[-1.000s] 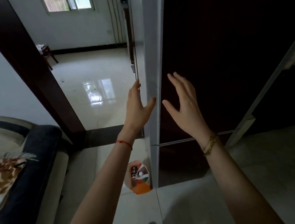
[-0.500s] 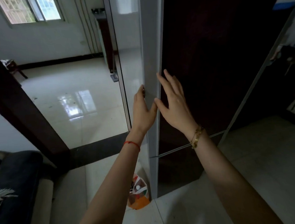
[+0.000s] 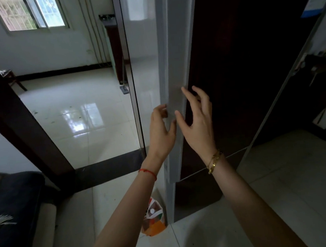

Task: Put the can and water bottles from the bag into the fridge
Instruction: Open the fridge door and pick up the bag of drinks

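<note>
A tall fridge (image 3: 241, 68) with a dark glossy door and a silver side panel stands in front of me, its door closed. My left hand (image 3: 161, 131) curls its fingers against the silver left edge of the door. My right hand (image 3: 197, 122) hovers with spread fingers over the door's left front edge, holding nothing. On the floor at the fridge's left corner stands an orange and white patterned bag (image 3: 153, 216), partly hidden behind my left forearm. Its contents do not show from here.
A dark sofa (image 3: 13, 213) with a cushion sits at the lower left. A dark door frame (image 3: 21, 122) opens onto a glossy tiled room with a window (image 3: 30, 13). Pale floor tiles stretch to the right of the fridge.
Both hands have shifted slightly along the fridge door's left edge; the left fingers have curled around it and the right fingers have spread and lifted. The view has tilted up a little.
</note>
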`<state>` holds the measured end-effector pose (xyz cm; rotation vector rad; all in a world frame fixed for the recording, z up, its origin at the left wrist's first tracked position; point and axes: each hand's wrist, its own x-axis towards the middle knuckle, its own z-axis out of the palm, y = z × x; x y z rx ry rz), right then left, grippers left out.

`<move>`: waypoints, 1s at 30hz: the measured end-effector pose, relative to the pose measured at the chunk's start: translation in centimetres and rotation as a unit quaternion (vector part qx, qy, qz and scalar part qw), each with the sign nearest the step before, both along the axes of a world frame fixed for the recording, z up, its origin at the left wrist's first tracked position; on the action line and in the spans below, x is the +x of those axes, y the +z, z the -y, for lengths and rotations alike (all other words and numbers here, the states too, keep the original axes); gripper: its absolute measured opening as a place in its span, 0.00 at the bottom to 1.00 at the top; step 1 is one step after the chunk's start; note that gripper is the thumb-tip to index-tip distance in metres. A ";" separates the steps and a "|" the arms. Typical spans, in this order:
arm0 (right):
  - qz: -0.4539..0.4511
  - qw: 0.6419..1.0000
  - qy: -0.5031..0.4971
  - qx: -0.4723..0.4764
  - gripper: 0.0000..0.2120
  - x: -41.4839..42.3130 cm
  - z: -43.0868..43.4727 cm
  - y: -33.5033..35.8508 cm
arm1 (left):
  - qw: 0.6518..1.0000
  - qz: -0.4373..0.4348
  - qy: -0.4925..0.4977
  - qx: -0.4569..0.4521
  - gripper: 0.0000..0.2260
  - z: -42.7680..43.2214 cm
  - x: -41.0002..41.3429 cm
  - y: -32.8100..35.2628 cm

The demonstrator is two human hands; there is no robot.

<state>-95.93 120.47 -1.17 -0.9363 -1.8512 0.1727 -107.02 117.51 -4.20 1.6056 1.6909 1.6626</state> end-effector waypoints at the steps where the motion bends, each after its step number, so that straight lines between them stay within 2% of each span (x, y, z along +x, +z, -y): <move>1: -0.014 1.000 -0.011 0.013 0.27 0.3 0.4 -0.1 | 1.000 0.000 -0.001 0.009 0.18 0.6 0.4 0.1; 6: -0.027 0.996 -0.058 0.062 0.31 2.8 2.8 -0.6 | 0.994 -0.061 -0.042 0.080 0.14 3.8 2.2 0.7; 10: -0.003 0.990 -0.087 0.107 0.33 5.5 4.3 -0.3 | 0.978 -0.142 -0.093 0.123 0.12 5.2 2.6 0.4; 14: -0.020 0.985 -0.098 0.143 0.32 8.0 5.6 0.1 | 0.956 -0.190 -0.124 0.187 0.08 5.0 4.1 0.8; 20: -0.044 0.971 -0.119 0.204 0.31 12.1 7.4 0.4 | 0.932 -0.181 -0.171 0.263 0.09 5.1 7.3 2.0; 24: -0.026 0.960 -0.154 0.232 0.29 15.0 8.8 0.3 | 0.920 -0.176 -0.163 0.311 0.11 5.2 9.9 3.2; 30: -0.007 0.949 -0.231 0.216 0.29 19.4 10.8 -0.1 | 0.912 -0.186 -0.146 0.335 0.12 5.6 14.2 4.7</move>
